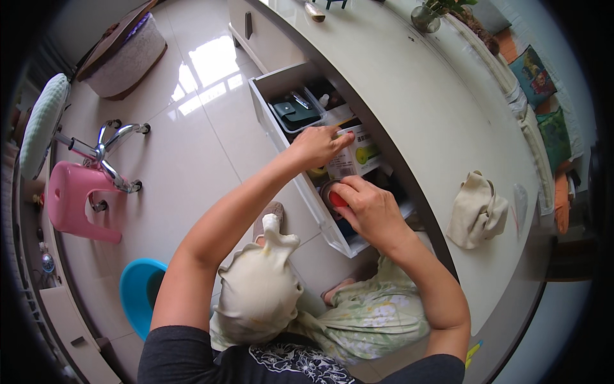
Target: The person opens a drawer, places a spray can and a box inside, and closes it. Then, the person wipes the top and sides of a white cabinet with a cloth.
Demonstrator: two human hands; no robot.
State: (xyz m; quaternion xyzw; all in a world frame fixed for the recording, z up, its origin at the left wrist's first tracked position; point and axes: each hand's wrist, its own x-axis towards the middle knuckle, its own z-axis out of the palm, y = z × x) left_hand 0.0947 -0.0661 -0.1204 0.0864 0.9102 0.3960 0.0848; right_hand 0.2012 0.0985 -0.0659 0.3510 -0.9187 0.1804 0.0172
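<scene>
An open drawer (316,218) juts out from under the white table. Over it, my left hand (320,146) grips the upper left edge of a white printed box (352,161), which bears writing and a green picture. Closer to my body, my right hand (376,209) has its thumb and fingers around a round red object (338,199). That object sits against a round, dark-rimmed container (328,192), partly hidden by the fingers. At the drawer's far end, a clear plastic tray (292,128) holds a dark green snap case (295,114) and a shiny metal item (301,100).
On the white tabletop (407,96) lie a crumpled beige cloth (479,211) and a glass vase (425,19). An off-white cloth (264,288) covers my knee. Leftward stand a pink stool (72,197), a wheeled chair (100,151) and a blue basin (136,288).
</scene>
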